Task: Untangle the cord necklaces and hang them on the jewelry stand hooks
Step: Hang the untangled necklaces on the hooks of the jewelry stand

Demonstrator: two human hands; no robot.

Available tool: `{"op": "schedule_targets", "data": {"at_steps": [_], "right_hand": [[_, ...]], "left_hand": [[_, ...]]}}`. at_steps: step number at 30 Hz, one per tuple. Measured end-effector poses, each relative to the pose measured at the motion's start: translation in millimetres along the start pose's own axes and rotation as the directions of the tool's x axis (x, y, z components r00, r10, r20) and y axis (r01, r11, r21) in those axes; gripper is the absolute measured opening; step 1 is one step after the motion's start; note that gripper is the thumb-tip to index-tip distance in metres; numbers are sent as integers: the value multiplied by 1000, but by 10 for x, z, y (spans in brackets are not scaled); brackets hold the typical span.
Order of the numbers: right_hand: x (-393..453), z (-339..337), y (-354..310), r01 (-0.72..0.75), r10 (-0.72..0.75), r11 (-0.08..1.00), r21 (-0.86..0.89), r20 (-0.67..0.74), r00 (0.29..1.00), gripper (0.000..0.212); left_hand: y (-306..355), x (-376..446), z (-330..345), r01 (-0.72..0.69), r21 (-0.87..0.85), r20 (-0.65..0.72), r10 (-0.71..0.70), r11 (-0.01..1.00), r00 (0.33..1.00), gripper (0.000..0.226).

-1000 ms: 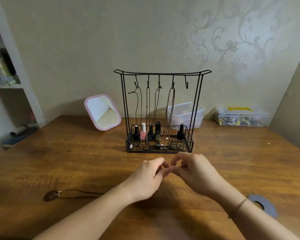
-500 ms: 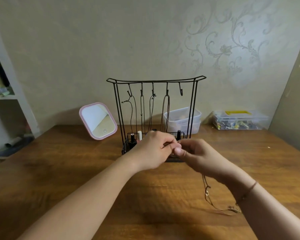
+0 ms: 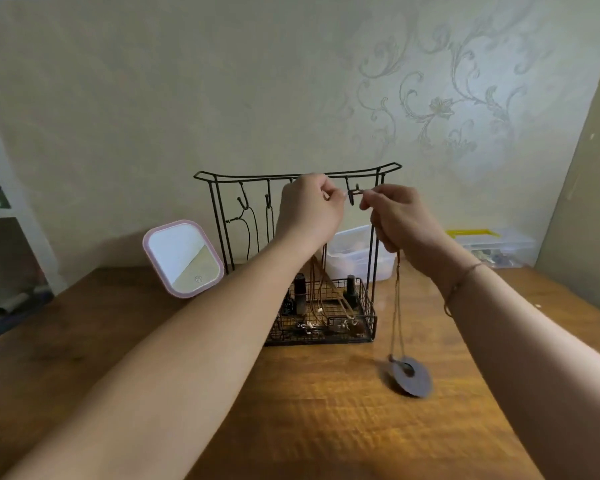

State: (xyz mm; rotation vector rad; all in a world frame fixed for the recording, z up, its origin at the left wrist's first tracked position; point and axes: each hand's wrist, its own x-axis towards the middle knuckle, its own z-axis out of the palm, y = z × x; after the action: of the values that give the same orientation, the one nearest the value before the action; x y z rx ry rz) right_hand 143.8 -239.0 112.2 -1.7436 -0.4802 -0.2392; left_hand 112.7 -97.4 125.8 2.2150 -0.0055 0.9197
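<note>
The black wire jewelry stand (image 3: 219,216) stands mid-table, with dark cord necklaces (image 3: 253,226) hanging from its left hooks. My left hand (image 3: 309,209) and my right hand (image 3: 395,216) are raised to the top bar, each pinching the cord of one brown necklace (image 3: 397,306) beside the rightmost hook (image 3: 351,197). The cord hangs down from my right hand. Its grey disc pendant (image 3: 409,375) dangles just above the table, right of the stand's basket (image 3: 369,323). My left hand hides the middle hooks.
A pink-framed mirror (image 3: 182,258) leans left of the stand. Clear plastic boxes (image 3: 354,258) sit behind the stand, and another box with a yellow lid (image 3: 492,244) at the back right. Nail polish bottles (image 3: 351,289) stand in the basket. A shelf (image 3: 0,209) rises at far left.
Both hands have risen from table height to the stand's top bar, carrying the brown necklace. The cord now hangs straight with the disc pendant lifted and dangling.
</note>
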Motion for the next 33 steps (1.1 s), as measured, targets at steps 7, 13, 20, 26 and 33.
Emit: {"op": "schedule_targets", "data": {"at_steps": [7, 13, 20, 26, 33], "right_hand": [[192, 191, 5, 139, -209, 960, -243, -289, 934, 33], [222, 179, -7, 156, -229, 955, -253, -292, 929, 32], [69, 150, 270, 82, -132, 915, -396, -102, 986, 31], [-606, 248, 634, 157, -115, 968, -195, 213, 970, 25], [-1019, 348, 1022, 49, 55, 952, -303, 324, 945, 32]], "left_hand": [[122, -33, 72, 13, 188, -134, 13, 982, 991, 16], [117, -4, 39, -1, 218, -149, 34, 976, 988, 19], [13, -241, 138, -217, 437, 10, 236, 873, 972, 22], [-201, -567, 238, -140, 116, 168, 119, 983, 979, 21], [-347, -696, 264, -171, 77, 336, 136, 982, 932, 32]]}}
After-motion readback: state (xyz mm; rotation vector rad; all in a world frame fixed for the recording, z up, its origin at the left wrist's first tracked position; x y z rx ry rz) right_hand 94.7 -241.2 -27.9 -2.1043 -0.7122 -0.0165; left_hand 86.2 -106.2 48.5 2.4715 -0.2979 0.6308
